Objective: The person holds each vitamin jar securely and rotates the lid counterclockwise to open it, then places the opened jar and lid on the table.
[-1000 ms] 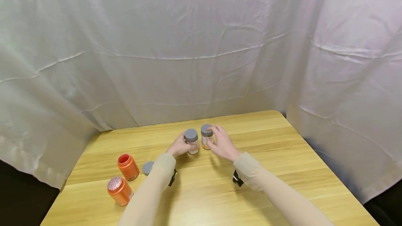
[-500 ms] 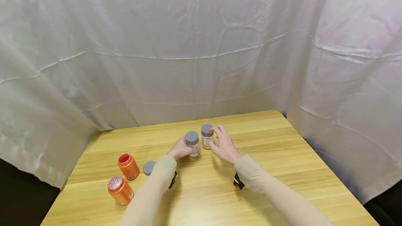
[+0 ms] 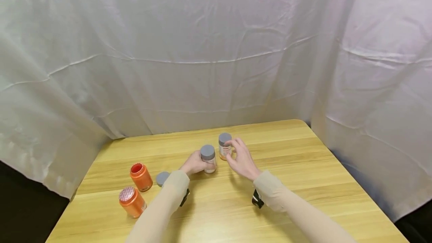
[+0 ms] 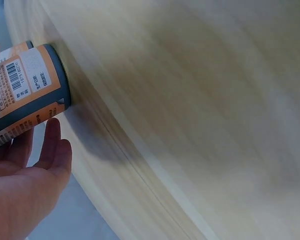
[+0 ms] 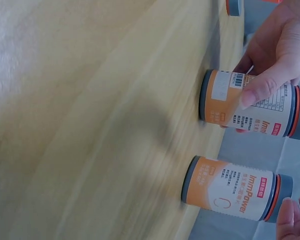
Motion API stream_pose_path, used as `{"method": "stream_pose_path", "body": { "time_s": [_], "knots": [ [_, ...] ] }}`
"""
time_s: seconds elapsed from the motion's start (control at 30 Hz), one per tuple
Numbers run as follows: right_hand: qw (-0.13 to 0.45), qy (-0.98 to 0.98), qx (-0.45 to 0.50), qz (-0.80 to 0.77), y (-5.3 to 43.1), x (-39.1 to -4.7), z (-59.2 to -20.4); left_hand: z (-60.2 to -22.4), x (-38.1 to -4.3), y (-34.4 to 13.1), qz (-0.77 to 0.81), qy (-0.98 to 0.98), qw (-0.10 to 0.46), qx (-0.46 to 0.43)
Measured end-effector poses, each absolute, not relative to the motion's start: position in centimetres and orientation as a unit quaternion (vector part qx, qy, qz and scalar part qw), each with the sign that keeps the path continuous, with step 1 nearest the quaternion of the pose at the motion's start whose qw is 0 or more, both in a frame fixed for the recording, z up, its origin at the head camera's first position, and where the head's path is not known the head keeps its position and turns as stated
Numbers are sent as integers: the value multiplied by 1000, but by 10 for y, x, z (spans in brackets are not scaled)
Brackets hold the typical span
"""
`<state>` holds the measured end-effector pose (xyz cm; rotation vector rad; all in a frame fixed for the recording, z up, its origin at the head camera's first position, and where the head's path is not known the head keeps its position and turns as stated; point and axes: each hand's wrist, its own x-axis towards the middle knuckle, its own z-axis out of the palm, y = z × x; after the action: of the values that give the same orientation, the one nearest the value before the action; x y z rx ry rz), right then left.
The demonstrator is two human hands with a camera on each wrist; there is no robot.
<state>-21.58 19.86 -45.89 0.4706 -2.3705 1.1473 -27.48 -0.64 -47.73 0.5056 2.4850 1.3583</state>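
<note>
My left hand [image 3: 194, 163] grips a supplement jar [image 3: 207, 153] with a grey lid and a white-and-orange label. In the right wrist view its thumb lies across the label of that jar [image 5: 231, 102]. Whether the jar's base touches the table, I cannot tell. A matching jar [image 3: 224, 146] stands upright just behind and to the right, lid on. Beside it my right hand [image 3: 243, 163] has bent, spread fingers near the lid, gripping nothing. In the right wrist view those fingertips [image 5: 286, 215] are close to the lid; contact is unclear.
On the left of the wooden table [image 3: 216, 213] stand an uncapped orange jar [image 3: 141, 178] and, nearer, an orange jar with a foil-like top [image 3: 132, 203]. A loose grey lid [image 3: 162, 178] lies beside them, close to the left sleeve. A pale curtain [image 3: 216, 85] hangs behind the table.
The left hand has brought its jar slightly nearer and to the right, away from the other jar's side. The right hand's fingers have drawn back a little from the standing jar's lid.
</note>
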Motion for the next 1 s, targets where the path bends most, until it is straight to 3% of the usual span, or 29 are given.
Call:
{"method": "stream_pose_path", "body": {
  "time_s": [0.6,1.0],
  "knots": [
    [176,-851,136,475,196,-211,-460,-480,-260,-29,442,854,103,256],
    [149,-843,112,504,189,-213,-460,-473,-248,-37,452,851,82,255]
  ]
}}
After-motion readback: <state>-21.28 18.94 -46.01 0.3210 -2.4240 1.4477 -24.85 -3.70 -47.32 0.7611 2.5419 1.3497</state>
